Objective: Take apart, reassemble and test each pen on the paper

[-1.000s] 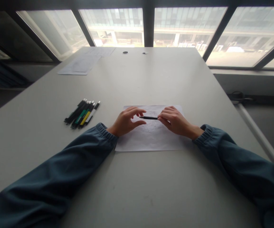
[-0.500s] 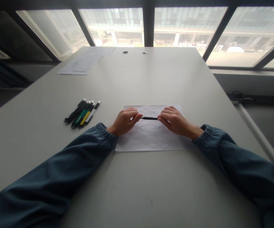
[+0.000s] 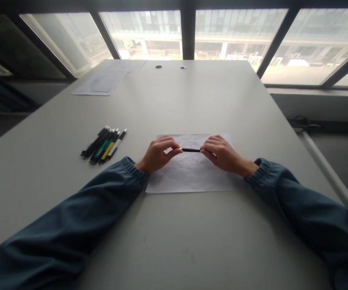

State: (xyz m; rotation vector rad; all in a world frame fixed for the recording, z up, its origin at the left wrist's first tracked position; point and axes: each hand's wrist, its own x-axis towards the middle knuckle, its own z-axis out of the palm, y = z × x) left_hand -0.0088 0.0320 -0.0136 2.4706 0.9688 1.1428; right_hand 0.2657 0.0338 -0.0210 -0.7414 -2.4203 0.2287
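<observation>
A black pen [image 3: 191, 150] is held level between my two hands, above a white sheet of paper [image 3: 188, 181] with faint marks on it. My left hand [image 3: 159, 154] pinches the pen's left end between thumb and index finger. At the other end, the thumb and fingers of my right hand [image 3: 222, 153] are closed round the pen. Both ends of the pen are partly hidden by my fingers. The sheet lies flat on the table under both hands.
Left of the sheet, several pens [image 3: 104, 145] lie in a bunch, black, green, yellow and white. More papers [image 3: 97, 82] rest at the far left of the white table [image 3: 174, 233]. Two round holes show near its far edge, before the windows [image 3: 240, 36].
My left thumb and index finger have shifted slightly along the pen's left end, with a wider gap between them behind the pinch. The right hand keeps its hold.
</observation>
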